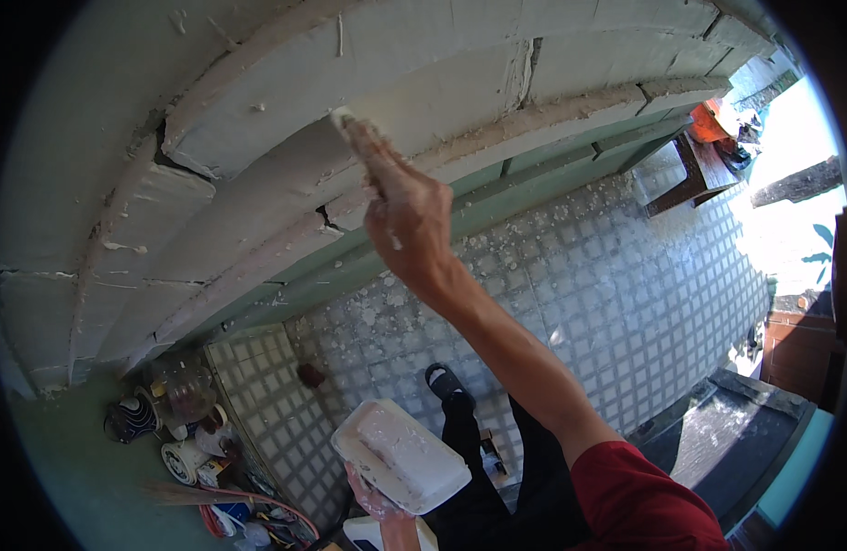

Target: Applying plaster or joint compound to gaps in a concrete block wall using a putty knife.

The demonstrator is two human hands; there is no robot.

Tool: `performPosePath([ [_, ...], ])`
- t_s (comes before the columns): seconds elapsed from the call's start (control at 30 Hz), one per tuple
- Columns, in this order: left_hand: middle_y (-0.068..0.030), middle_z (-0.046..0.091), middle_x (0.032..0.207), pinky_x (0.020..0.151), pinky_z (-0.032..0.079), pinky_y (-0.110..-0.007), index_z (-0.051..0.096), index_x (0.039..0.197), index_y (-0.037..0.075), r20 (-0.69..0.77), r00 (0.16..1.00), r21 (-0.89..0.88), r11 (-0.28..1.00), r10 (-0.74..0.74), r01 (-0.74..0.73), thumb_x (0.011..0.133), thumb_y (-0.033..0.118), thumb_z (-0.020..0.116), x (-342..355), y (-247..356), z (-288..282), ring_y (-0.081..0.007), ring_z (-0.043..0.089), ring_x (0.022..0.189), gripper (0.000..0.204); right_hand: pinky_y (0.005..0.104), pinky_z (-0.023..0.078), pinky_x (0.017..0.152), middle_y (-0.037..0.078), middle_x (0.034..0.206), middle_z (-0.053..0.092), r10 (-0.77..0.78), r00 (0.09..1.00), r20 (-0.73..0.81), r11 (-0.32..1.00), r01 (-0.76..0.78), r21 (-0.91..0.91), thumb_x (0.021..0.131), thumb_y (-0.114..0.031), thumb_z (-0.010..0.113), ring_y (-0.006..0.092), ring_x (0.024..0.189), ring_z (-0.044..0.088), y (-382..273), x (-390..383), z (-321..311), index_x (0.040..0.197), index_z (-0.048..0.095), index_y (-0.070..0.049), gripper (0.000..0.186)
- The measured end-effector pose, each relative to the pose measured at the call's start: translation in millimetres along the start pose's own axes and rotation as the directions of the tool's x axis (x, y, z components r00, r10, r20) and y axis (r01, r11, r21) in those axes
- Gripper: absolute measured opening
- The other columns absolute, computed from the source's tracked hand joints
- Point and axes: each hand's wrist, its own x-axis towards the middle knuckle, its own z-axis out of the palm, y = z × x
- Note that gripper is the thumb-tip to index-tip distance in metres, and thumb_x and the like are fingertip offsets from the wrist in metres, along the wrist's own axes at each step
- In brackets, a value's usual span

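My right hand (pixel 405 216) reaches up to the pale wall, its fingers closed round a small tool with a whitish flat tip (pixel 343 117), which looks like a paintbrush. The tip touches or nearly touches the recessed band between two raised mouldings. Fingers and tool are smeared with something pale, so the tool's exact shape is hard to make out. Low in front of me, my left hand (pixel 373 496) grips a white rectangular tub (pixel 400 455) by its near left side. White residue coats the tub's inside.
Cracked, stepped mouldings (pixel 497 129) run along the wall, with thick white drips on them. Below lies a spattered tiled floor (pixel 570 266). Jars and tools (pixel 189 404) crowd the lower left. A wooden stool (pixel 694 174) stands far right; a dark-topped table (pixel 736 441) is near right.
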Motion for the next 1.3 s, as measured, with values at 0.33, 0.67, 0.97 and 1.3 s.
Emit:
performPosePath([
  [0.33, -0.0071, 0.052, 0.135, 0.097, 0.047, -0.050, 0.045, 0.140, 0.014, -0.076, 0.997, -0.057, 0.998, 0.013, -0.018, 0.094, 0.051, 0.045, -0.2, 0.4, 0.2, -0.0314, 0.054, 0.119, 0.058, 0.0318, 0.059, 0.074, 0.020, 0.114, 0.065, 0.109, 0.977, -0.184, 0.969, -0.145, -0.198, 0.071, 0.012, 0.043, 0.0249, 0.089, 0.071, 59.2, 11.0, -39.9, 0.128, 0.057, -0.001, 0.061],
  [0.67, -0.0068, 0.051, 0.137, 0.100, 0.045, -0.049, 0.044, 0.141, 0.015, 0.086, 0.990, 0.164, 0.978, 0.116, -0.129, 0.095, 0.051, 0.042, 3.7, 1.9, 2.6, -0.0314, 0.052, 0.121, 0.058, 0.0328, 0.056, 0.054, 0.018, 0.108, 0.068, 0.306, 0.952, 0.027, 0.949, -0.302, -0.091, 0.080, 0.008, 0.049, 0.0216, 0.061, 0.066, 42.5, -9.2, -36.7, 0.128, 0.059, -0.006, 0.051],
  [0.97, -0.0076, 0.053, 0.134, 0.100, 0.046, -0.046, 0.045, 0.139, 0.012, -0.011, 0.996, -0.009, 0.996, 0.091, -0.091, 0.095, 0.048, 0.045, 2.0, 5.4, -12.1, -0.0289, 0.054, 0.118, 0.057, 0.0333, 0.057, 0.073, 0.021, 0.116, 0.064, 0.211, 0.966, -0.147, 0.925, -0.246, -0.289, 0.075, 0.006, 0.046, 0.0264, 0.094, 0.070, 58.9, -1.7, -39.6, 0.124, 0.060, 0.001, 0.051],
  [1.3, -0.0074, 0.052, 0.135, 0.099, 0.046, -0.046, 0.045, 0.140, 0.013, -0.167, 0.985, -0.082, 0.995, 0.034, -0.048, 0.093, 0.050, 0.047, -1.3, 38.2, -25.3, -0.0306, 0.053, 0.119, 0.059, 0.0385, 0.060, 0.077, 0.017, 0.117, 0.065, 0.115, 0.991, 0.063, 0.992, -0.111, -0.062, 0.082, 0.009, 0.046, 0.0301, 0.108, 0.063, -41.2, -58.0, 67.4, 0.127, 0.059, -0.003, 0.048],
])
